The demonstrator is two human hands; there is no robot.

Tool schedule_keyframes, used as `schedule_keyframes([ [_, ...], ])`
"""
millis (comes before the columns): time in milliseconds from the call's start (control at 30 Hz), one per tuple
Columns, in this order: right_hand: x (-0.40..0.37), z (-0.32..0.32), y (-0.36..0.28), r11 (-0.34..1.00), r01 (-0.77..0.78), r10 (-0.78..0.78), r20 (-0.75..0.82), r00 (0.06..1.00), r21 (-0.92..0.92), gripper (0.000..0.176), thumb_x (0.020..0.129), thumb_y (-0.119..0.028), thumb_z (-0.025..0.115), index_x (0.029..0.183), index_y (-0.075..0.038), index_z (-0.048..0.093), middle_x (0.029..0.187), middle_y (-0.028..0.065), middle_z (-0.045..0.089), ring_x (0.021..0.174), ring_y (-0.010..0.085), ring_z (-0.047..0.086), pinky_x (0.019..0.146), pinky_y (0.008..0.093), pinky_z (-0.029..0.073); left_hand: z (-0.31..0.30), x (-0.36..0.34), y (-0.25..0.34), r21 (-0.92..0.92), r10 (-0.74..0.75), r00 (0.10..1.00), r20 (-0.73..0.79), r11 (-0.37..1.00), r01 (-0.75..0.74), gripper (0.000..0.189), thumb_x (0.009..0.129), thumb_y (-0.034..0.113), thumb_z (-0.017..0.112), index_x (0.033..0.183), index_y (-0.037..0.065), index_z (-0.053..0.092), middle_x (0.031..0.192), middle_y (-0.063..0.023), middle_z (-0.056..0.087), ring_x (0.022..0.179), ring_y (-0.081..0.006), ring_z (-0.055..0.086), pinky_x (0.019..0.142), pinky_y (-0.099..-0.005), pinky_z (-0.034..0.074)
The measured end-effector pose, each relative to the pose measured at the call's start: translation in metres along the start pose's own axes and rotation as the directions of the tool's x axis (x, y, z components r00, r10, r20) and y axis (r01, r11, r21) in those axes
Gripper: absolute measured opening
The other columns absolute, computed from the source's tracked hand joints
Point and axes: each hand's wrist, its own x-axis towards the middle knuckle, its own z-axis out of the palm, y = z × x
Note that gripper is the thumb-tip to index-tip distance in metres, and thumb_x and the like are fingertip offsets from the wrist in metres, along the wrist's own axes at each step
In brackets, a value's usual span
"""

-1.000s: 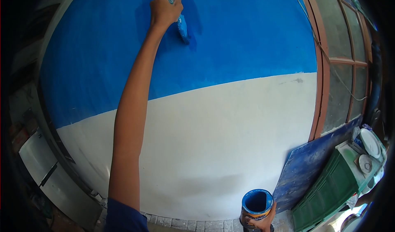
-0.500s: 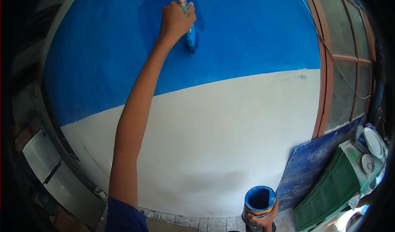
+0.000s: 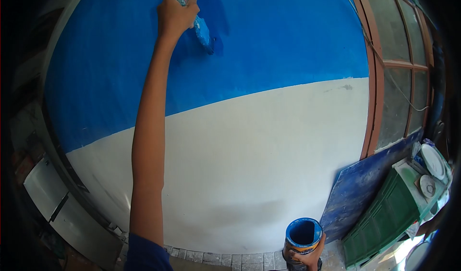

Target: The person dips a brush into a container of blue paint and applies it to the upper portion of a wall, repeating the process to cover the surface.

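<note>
High on the blue wall [image 3: 288, 35], your left hand [image 3: 176, 17] has its grip closed round the paintbrush [image 3: 202, 33], tip seemingly touching paint; down low, your right hand [image 3: 311, 258] clasps the open paint can [image 3: 303, 233].

Left hand [image 3: 175, 15] — brush [image 3: 203, 34] at blue-painted wall [image 3: 288, 35] | right hand [image 3: 310, 257] — open paint can [image 3: 298, 246] | window [image 3: 394, 28], right

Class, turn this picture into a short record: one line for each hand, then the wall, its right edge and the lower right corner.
Left hand: grips a paint-covered brush, bristles down, at the blue area
Right hand: holds an open can, rim coated blue
Wall: blue above, white below, darker blue patch around the brush
Right edge: reddish-brown window frame
Lower right: blue board, green cabinet
</note>
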Motion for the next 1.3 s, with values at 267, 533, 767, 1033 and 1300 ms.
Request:
schedule_keyframes([
  [267,-0.006,0.001,0.049,0.981,0.05,-0.043,0.041,0.998,-0.186,0.14,0.048,-0.046,0.095,0.145,0.006,0.008,0.131,0.0205,0.044,0.119,0.0302,0.053,0.103,0.0447,0.042,0.013,0.029,-0.01,0.019,-0.035,0.999,0.002,0.999,0.035,0.036,0.09,0.029,0.064,0.07,-0.001,0.067,0.056,-0.0103,0.06,0.049,-0.0189,0.058,0.049,-0.0328,0.047],
  [533,0.005,0.002,0.009,0.992,0.019,-0.01,0.07,0.997,-0.127,0.138,0.05,-0.047,0.094,0.145,0.006,0.009,0.13,0.0206,0.044,0.119,0.0306,0.053,0.104,0.045,0.042,-0.008,0.031,-0.002,-0.018,0.027,1.0,-0.001,0.999,-0.027,0.038,0.091,0.031,0.065,0.07,-0.001,0.068,0.053,-0.0064,0.06,0.042,-0.0129,0.056,0.044,-0.0282,0.046],
  [767,-0.002,0.001,0.049,0.962,0.136,-0.12,0.079,0.99,-0.236,0.141,0.051,-0.05,0.093,0.146,0.006,0.006,0.131,0.0218,0.044,0.122,0.0321,0.052,0.105,0.0451,0.041,0.017,0.014,-0.01,0.105,-0.002,0.997,0.077,0.994,-0.006,0.041,0.092,0.031,0.062,0.065,0.0,0.066,0.051,-0.0093,0.062,0.043,-0.0175,0.062,0.048,-0.0311,0.051],
  [1033,-0.003,0.0,0.038,0.983,0.082,-0.08,0.02,0.997,-0.166,0.142,0.051,-0.053,0.093,0.146,0.007,0.006,0.13,0.0214,0.045,0.121,0.0315,0.053,0.104,0.0454,0.042,0.009,0.013,0.004,0.044,0.137,0.986,-0.092,0.99,-0.134,0.042,0.092,0.031,0.062,0.065,0.0,0.067,0.052,-0.0085,0.063,0.044,-0.0179,0.062,0.048,-0.0317,0.052],
  [1300,0.016,0.002,-0.008,0.992,0.057,-0.046,0.1,0.994,-0.109,0.131,0.05,-0.048,0.094,0.142,0.006,0.017,0.125,0.0189,0.05,0.111,0.0289,0.058,0.098,0.0423,0.047,0.029,0.013,-0.001,0.087,0.022,0.994,0.104,0.996,-0.031,0.044,0.09,0.027,0.062,0.056,0.0,0.058,0.05,-0.0132,0.061,0.047,-0.0226,0.065,0.05,-0.0349,0.055],
])
